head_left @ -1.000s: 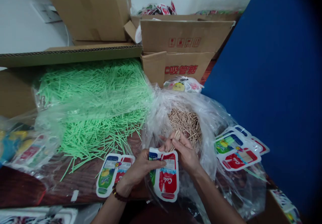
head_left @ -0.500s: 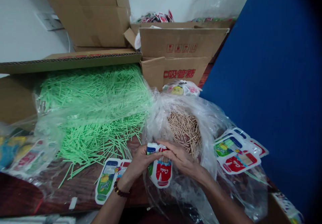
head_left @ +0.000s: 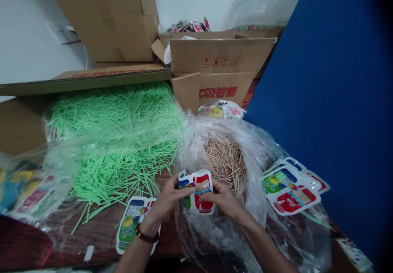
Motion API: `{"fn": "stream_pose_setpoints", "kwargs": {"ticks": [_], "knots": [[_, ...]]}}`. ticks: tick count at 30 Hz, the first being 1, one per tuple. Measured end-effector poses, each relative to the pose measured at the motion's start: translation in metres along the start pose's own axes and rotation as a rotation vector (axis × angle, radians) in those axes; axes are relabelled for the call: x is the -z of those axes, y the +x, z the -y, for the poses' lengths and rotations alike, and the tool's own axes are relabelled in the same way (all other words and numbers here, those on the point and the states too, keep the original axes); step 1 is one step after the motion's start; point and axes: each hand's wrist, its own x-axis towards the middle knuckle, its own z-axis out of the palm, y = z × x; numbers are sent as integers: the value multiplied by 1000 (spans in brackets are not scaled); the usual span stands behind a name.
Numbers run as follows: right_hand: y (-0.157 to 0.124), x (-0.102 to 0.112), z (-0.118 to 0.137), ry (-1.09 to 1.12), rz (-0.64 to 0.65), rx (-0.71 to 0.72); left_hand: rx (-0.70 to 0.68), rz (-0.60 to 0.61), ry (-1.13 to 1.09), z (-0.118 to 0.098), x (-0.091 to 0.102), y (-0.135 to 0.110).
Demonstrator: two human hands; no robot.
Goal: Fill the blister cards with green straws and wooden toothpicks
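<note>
Between my two hands is a bottle-shaped candy pouch (head_left: 202, 181), red on one half and green on the other, with brown sticks showing through its red half. My left hand (head_left: 172, 195) pinches its left side, thumb across the front. On the right edge, my right hand (head_left: 223, 199) grips it with thumb and fingers. Just behind the pouch lies a heap of brown sticks (head_left: 225, 158) in an open clear plastic bag (head_left: 254, 142). Another red and green pouch (head_left: 130, 224) lies partly under my left forearm.
Green sticks (head_left: 123, 142) spill from a plastic-lined carton (head_left: 92, 76) at left. Several filled pouches (head_left: 291, 187) lie stacked at right. A cardboard box (head_left: 227, 56) stands behind, a blue panel (head_left: 325, 101) at right. Packaged items (head_left: 24, 187) lie far left.
The pouch has turned and opened out flatter between my hands. My right hand has shifted from over its top to its right edge. The view has tilted slightly.
</note>
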Motion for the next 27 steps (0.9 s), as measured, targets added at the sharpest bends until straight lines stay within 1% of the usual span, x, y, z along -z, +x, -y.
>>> {"fn": "stream_pose_setpoints", "kwargs": {"ticks": [2, 6, 9, 11, 14, 17, 21, 27], "knots": [[1, -1, 2, -3, -13, 11, 27, 9, 2, -3, 1, -1], [1, -3, 5, -22, -44, 16, 63, 90, -2, -11, -5, -4], [-2, -5, 5, 29, 8, -39, 21, 65, 11, -14, -9, -7], [-4, -7, 2, 66, 19, -56, 7, 58, 29, -14, -11, -8], [-4, -10, -5, 74, -54, -21, 16, 103, 73, -13, -11, -8], [-2, -11, -11, 24, -129, 21, -2, 138, 133, -12, -11, -6], [-1, -11, -13, -12, -164, 37, -32, 107, 137, -10, -11, -4], [0, -12, -8, 2, -145, 10, -29, 21, 133, -12, -15, -6]]}}
